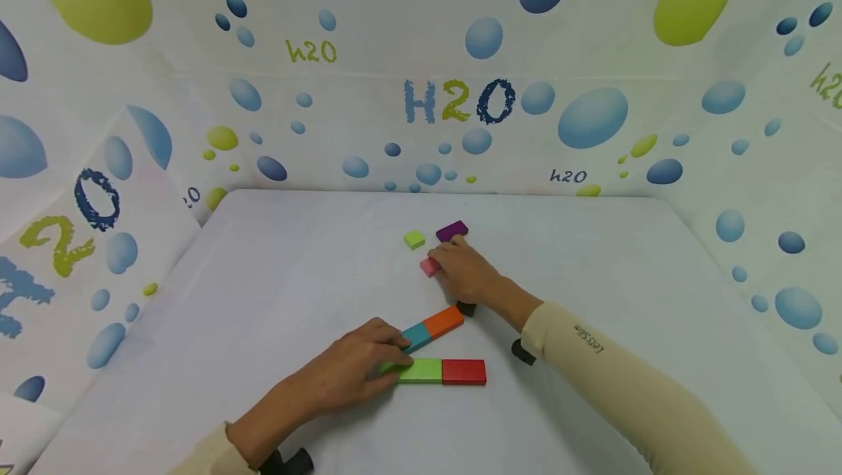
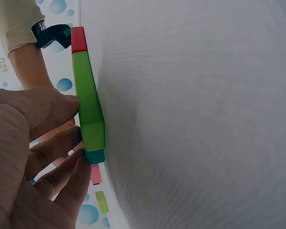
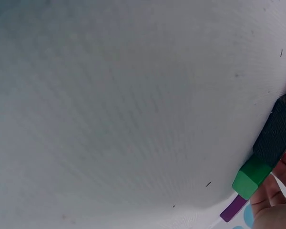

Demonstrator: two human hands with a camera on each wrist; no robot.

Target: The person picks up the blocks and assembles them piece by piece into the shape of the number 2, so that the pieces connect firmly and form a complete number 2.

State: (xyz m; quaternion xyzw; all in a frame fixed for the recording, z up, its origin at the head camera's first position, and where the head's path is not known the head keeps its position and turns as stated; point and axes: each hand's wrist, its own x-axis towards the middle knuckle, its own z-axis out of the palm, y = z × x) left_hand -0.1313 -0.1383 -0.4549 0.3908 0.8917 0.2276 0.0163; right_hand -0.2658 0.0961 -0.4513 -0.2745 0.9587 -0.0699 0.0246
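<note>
A light green block [image 1: 421, 370] and a red block [image 1: 463, 372] lie end to end near the front. My left hand [image 1: 358, 365] pinches the light green one's left end between thumb and index finger. Its other fingers lie by a teal block [image 1: 416, 336], which joins an orange block [image 1: 444, 321] at a slant. Farther back, my right hand [image 1: 465, 270] reaches down beside a pink block [image 1: 430, 267]; its fingertips are partly hidden. The right wrist view shows a darker green block [image 3: 251, 176] and a dark textured piece [image 3: 276, 129] near that hand's fingers.
Past the right hand lie a small light green block [image 1: 414, 240] and a purple block [image 1: 452, 231]. All blocks are on a white table [image 1: 263, 278]. A patterned cloth [image 1: 368, 131] hangs behind it.
</note>
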